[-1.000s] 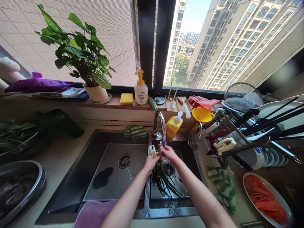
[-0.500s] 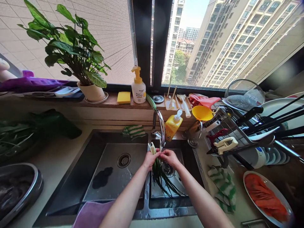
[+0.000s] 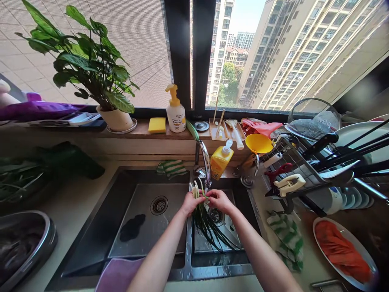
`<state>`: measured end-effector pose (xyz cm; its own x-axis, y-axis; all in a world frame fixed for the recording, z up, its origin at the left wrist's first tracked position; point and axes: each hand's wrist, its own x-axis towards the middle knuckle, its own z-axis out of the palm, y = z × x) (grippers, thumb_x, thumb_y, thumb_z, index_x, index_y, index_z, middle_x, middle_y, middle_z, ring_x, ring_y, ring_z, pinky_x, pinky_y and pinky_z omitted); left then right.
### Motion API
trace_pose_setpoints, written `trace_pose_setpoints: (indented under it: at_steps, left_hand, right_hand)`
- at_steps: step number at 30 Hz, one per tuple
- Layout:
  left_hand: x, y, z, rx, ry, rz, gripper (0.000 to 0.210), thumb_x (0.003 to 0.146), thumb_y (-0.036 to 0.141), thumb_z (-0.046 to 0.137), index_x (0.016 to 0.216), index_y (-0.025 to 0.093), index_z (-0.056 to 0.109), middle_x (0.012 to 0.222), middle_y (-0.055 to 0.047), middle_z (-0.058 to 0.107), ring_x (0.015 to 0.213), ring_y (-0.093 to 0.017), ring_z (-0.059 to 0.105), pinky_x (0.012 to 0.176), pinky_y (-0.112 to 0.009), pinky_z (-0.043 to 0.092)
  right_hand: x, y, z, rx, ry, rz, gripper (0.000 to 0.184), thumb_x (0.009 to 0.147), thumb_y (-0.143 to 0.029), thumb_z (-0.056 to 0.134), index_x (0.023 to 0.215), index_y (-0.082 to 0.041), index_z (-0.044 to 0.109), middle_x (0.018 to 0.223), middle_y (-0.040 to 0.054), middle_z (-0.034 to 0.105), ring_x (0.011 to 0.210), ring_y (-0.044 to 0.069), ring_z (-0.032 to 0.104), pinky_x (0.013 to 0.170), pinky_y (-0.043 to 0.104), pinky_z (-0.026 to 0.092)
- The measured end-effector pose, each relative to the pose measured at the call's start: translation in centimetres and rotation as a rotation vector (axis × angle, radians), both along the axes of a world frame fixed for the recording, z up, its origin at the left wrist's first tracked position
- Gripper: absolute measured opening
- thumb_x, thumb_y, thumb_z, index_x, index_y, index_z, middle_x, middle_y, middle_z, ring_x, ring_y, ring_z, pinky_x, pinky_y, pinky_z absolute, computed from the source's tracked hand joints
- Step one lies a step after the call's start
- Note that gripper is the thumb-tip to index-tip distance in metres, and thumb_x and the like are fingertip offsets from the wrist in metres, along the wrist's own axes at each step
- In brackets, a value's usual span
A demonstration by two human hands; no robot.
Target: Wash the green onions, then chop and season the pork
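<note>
The left hand [image 3: 190, 203] hides part of the long green stalks [image 3: 208, 230]. The view's left edge cuts off the metal pot [image 3: 51, 233], and the dark stuff [image 3: 20, 235] inside is too blurry to name. The bottom edge cuts off the purple cloth [image 3: 118, 275].

Sunlit tower blocks [image 3: 291, 56] stand outside the dark-framed window [image 3: 202, 61].

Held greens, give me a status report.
Left hand gripping greens. Right hand pinching a stalk. Greens hang into right basin. Tap just above hands; nothing blocking.
</note>
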<state>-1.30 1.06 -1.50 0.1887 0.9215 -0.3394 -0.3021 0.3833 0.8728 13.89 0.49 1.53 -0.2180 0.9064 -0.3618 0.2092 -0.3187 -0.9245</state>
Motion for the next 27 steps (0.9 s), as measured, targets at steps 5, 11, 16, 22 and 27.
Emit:
trace_pose_setpoints:
  at_steps: [5,11,16,22,27]
  left_hand:
    - [0.2,-0.2,-0.2,0.042,0.004,-0.036,0.042,0.048,0.026,0.079,0.085,0.012,0.064,0.071,-0.003,0.067,0.06,-0.013,0.059,0.058,-0.023,0.044]
    - [0.7,-0.6,0.0,-0.004,-0.022,0.016,0.041,0.053,0.032,0.077,0.086,0.012,0.063,0.06,0.0,0.062,0.048,-0.01,0.052,0.052,-0.023,0.042]
    - [1.0,-1.0,0.2,-0.066,-0.08,0.069,0.045,0.05,0.035,0.079,0.086,0.013,0.062,0.06,0.001,0.061,0.049,-0.011,0.053,0.053,-0.024,0.043]
    - [1.2,-1.0,1.3,-0.137,-0.222,0.172,0.049,0.05,0.045,0.079,0.082,0.014,0.061,0.069,-0.001,0.064,0.061,-0.013,0.059,0.064,-0.025,0.046]
    - [1.1,-1.5,2.0,-0.13,-0.216,0.064,0.044,0.053,0.048,0.077,0.075,0.012,0.062,0.069,-0.003,0.065,0.063,-0.014,0.06,0.064,-0.025,0.046]
  right_hand:
    - [0.3,0.0,-0.3,0.044,-0.044,-0.016,0.015,0.063,-0.024,0.058,0.076,-0.018,0.058,0.061,-0.0052,0.054,0.047,0.006,0.046,0.046,0.02,0.038]
    - [-0.3,-0.1,-1.4,0.081,-0.084,-0.059,0.02,0.063,-0.034,0.063,0.071,-0.019,0.052,0.055,-0.0064,0.05,0.046,0.007,0.042,0.044,0.019,0.034]
    - [-1.0,-0.5,-2.1,0.127,-0.128,-0.133,0.017,0.069,-0.035,0.057,0.069,-0.02,0.049,0.061,-0.005,0.052,0.051,0.008,0.045,0.047,0.019,0.036]
    - [-1.7,-1.0,-2.2,0.184,-0.128,-0.112,0.012,0.069,-0.031,0.055,0.072,-0.02,0.051,0.067,-0.0043,0.054,0.056,0.009,0.046,0.053,0.021,0.038]
    - [-1.8,-0.5,-3.1,0.172,-0.093,-0.049,0.016,0.065,-0.033,0.059,0.068,-0.018,0.053,0.066,-0.0036,0.055,0.062,0.01,0.049,0.061,0.022,0.039]
